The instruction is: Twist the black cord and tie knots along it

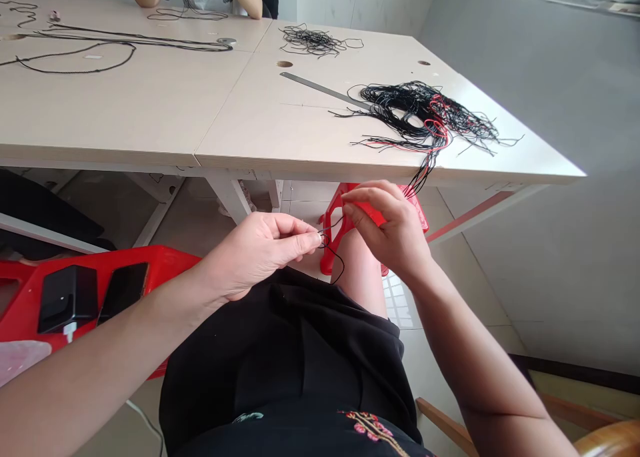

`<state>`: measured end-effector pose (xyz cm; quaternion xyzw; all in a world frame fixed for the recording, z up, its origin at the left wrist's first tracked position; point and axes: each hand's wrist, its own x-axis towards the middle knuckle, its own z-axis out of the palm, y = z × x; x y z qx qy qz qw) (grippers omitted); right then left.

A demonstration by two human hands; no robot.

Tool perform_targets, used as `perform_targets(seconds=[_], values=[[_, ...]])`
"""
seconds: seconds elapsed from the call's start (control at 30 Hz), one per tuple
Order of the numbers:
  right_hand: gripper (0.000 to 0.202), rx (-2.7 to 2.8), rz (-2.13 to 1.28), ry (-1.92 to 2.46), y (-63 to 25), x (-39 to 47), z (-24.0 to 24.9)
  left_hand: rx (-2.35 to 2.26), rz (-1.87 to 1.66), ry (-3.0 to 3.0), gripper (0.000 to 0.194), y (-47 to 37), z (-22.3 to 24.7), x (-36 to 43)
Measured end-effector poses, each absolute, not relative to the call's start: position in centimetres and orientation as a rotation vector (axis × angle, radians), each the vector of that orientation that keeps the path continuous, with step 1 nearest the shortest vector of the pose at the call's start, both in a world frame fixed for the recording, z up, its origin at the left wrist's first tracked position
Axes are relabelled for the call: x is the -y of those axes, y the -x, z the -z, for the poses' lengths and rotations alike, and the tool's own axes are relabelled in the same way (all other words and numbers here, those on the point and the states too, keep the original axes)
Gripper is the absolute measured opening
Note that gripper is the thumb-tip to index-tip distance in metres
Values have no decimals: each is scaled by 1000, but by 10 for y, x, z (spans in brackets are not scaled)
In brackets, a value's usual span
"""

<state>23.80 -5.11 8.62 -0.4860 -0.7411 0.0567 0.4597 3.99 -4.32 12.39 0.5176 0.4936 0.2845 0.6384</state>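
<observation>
Black cord [343, 265] runs in a small loop between the person's hands, above the lap and before the table [150, 110]. The left hand [265, 247] pinches it between thumb and fingers; the right hand [387, 227] grips it at the fingertips. A black-and-red cord bundle [387, 95] overlaps a ruler [320, 90] on the table.

The left grip [270, 247] partly hides the cord [343, 265].

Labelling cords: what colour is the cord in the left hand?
Black. The cord in the left hand shows in the head view, the only one.
</observation>
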Motion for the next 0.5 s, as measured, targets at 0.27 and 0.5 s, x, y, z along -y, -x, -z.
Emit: perform_targets(seconds=[0.27, 0.5], values=[[13, 1822, -295, 1023, -221, 77, -86, -1063, -684, -1186, 11, -37, -124, 41], [15, 1891, -619, 1084, -227, 64, -92, -1070, -651, -1204, 10, -38, -124, 43]])
